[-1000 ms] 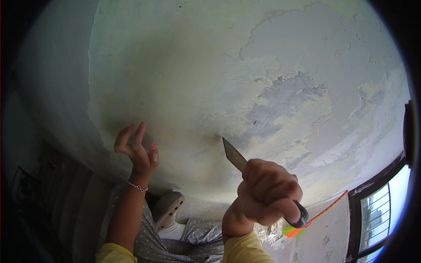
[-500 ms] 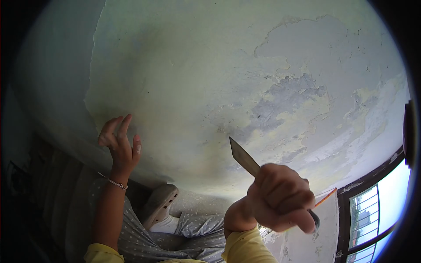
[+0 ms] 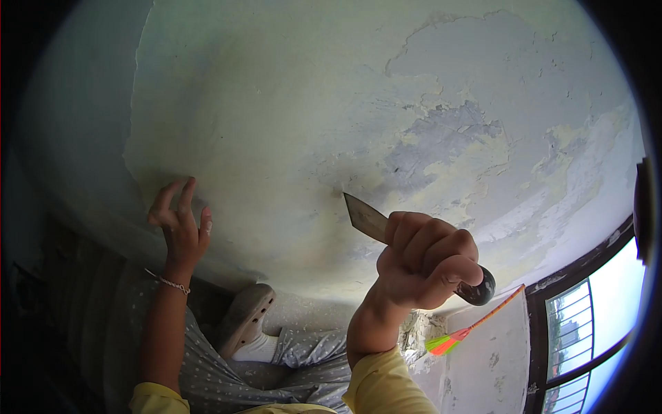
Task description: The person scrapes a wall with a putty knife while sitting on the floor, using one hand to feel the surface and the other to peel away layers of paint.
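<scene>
Clearly the right hand (image 3: 426, 265) is clenched in a full fist around the dark handle of a scraper (image 3: 407, 245), a grip that lets the flat blade be pressed edge-on against the peeling wall (image 3: 289, 117); the blade's tip sits at the wall just left of the grey patches where paint has flaked away. Meanwhile the left hand (image 3: 181, 224) holds nothing, its fingers loosely spread with the tips at the plaster lower left, seemingly as a brace, while a light shoe (image 3: 243, 319) and a bright-bristled broom (image 3: 476, 323) show below.
</scene>
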Available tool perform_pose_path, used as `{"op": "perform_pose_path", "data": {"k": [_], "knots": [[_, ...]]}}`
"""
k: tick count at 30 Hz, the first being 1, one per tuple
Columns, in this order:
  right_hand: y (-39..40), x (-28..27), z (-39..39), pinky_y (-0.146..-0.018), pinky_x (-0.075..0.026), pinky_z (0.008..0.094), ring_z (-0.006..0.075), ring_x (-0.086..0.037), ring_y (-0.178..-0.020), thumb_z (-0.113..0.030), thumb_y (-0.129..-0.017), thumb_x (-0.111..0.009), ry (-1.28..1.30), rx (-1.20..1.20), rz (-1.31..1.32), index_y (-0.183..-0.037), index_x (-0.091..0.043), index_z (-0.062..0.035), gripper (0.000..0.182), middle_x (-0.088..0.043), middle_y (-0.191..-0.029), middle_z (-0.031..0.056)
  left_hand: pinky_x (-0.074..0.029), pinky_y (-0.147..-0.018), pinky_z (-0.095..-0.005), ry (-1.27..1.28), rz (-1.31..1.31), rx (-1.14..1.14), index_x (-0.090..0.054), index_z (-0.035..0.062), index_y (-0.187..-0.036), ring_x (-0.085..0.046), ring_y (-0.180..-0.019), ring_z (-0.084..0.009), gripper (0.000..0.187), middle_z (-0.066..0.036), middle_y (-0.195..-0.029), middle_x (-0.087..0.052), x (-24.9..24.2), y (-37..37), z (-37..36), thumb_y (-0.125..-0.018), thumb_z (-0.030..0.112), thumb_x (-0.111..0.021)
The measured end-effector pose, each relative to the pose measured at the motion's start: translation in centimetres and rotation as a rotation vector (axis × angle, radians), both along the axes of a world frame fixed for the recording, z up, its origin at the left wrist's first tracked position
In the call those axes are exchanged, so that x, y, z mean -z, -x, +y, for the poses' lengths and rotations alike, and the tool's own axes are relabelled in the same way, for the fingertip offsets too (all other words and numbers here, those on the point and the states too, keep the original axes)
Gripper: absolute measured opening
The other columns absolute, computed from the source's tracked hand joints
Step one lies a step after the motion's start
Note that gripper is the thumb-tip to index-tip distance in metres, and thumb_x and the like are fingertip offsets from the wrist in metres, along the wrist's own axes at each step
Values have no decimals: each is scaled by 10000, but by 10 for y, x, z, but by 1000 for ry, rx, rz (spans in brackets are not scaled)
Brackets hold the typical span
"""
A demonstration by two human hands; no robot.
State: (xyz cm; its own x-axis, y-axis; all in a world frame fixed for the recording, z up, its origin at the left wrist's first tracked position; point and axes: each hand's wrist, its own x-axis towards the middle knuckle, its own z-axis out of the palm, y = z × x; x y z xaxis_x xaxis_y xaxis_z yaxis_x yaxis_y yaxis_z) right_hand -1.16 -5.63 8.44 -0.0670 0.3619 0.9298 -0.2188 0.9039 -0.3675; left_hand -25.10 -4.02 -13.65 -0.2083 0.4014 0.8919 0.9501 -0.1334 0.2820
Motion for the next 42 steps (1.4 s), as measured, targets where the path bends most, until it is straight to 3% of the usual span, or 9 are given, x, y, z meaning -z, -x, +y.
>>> {"op": "perform_pose_path", "data": {"k": [4, 9, 15, 19, 25, 27, 33, 37, 42], "knots": [[-10, -10, -29, -342, -187, 270, 107, -256, -343, -501, -934, -527, -145, -262, 85, -590, -331, -79, 579, -288, -444, -22, -207, -1039, -430, -93, -20, 14, -404, 81, -1413, -275, -1282, -340, 532, -172, -1424, -283, -6, -7, 9, -932, 282, -510], [-8, 5, -2, -386, -187, 282, 124, -305, -388, -498, -914, -590, 73, -52, 45, -597, -344, -74, 584, -323, -473, -6, -179, -1041, -446, 32, -61, 17, -259, 73, -1483, -188, -1401, -411, 614, -244, -1526, -157, -1, -17, 16, -982, 391, -415], [-20, -11, -42, -332, -169, 260, 96, -253, -333, -481, -944, -534, -164, -279, 109, -574, -341, -84, 576, -309, -441, -23, -165, -1036, -462, -26, -120, -23, -133, 80, -1524, -148, -1432, -457, 680, -269, -1548, -112, -4, -31, 31, -1005, 501, -259], [2, 13, 9, -386, -221, 290, 130, -308, -385, -489, -918, -592, 211, -101, 43, -591, -367, -66, 580, -354, -479, -6, -161, -1036, -466, -30, -135, -60, -119, 75, -1529, -142, -1431, -462, 695, -272, -1546, -111, -2, -35, 32, -1004, 517, -232], [-6, 1, -24, -362, -160, 247, 75, -191, -372, -510, -982, -444, -178, -168, 48, -613, -309, -114, 558, -251, -467, -36, -131, -1060, -487, 0, -102, -15, -127, 29, -1509, -84, -1440, -441, 684, -307, -1548, -68, -1, -30, 30, -1004, 463, -279], [4, 8, -6, -364, -159, 254, 76, -186, -373, -521, -982, -434, -88, 116, -45, -614, -306, -122, 558, -242, -467, -35, -128, -1062, -489, -4, -95, -18, -124, 31, -1511, -82, -1439, -444, 688, -306, -1547, -68, 1, -28, 29, -1002, 465, -286], [1, 4, -26, -359, -155, 242, 68, -187, -372, -519, -972, -448, -140, -182, 20, -606, -306, -129, 554, -245, -464, -45, -116, -1072, -485, -38, -99, -11, -130, 28, -1511, -80, -1438, -442, 695, -310, -1541, -78, -2, -29, 33, -1000, 470, -292], [4, 7, -5, -368, -144, 238, 62, -171, -383, -535, -965, -448, -63, 165, -103, -614, -303, -131, 555, -234, -470, -54, -159, -1056, -483, -43, -124, -15, -137, 69, -1525, -123, -1424, -484, 712, -278, -1543, -97, -3, -32, 31, -998, 533, -258], [-7, -3, -36, -389, -253, 302, 139, -329, -395, -507, -902, -587, -160, -244, 79, -598, -351, -55, 593, -344, -477, -5, -131, -1068, -484, -47, -118, -10, -140, 51, -1518, -91, -1435, -459, 701, -288, -1546, -82, -3, -30, 34, -1000, 502, -279]]}}
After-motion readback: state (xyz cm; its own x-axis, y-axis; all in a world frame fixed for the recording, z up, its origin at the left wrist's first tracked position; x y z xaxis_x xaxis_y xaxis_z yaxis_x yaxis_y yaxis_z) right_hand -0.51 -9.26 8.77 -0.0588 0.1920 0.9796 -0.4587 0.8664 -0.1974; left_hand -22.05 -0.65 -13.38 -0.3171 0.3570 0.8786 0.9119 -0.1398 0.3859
